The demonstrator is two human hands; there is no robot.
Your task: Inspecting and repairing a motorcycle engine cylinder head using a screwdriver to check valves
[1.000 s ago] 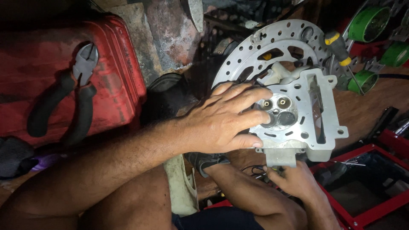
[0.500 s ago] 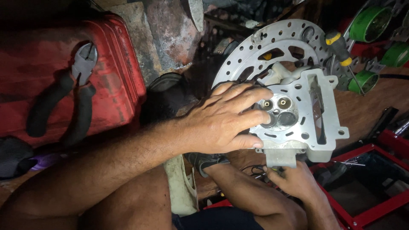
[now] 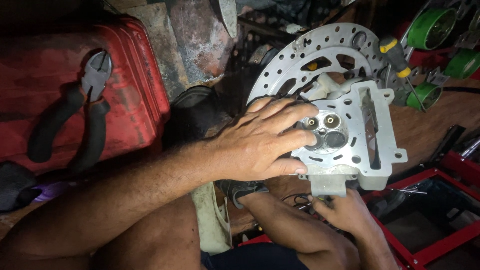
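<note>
Cylinder head (image 3: 352, 135), grey cast metal, sits valve side up on a cluttered, dim workshop floor, overlapping a drilled brake disc (image 3: 320, 55). I see the left hand (image 3: 260, 142) spread flat on its near side, fingers open, pressing rather than clasping. Right hand (image 3: 345, 215) pinches something small under the head's lower edge; I cannot tell what. Red frame (image 3: 425, 245) crowds the right; screwdriver (image 3: 397, 60) behind; pliers (image 3: 75, 112) on a red case (image 3: 140, 80) left.
</note>
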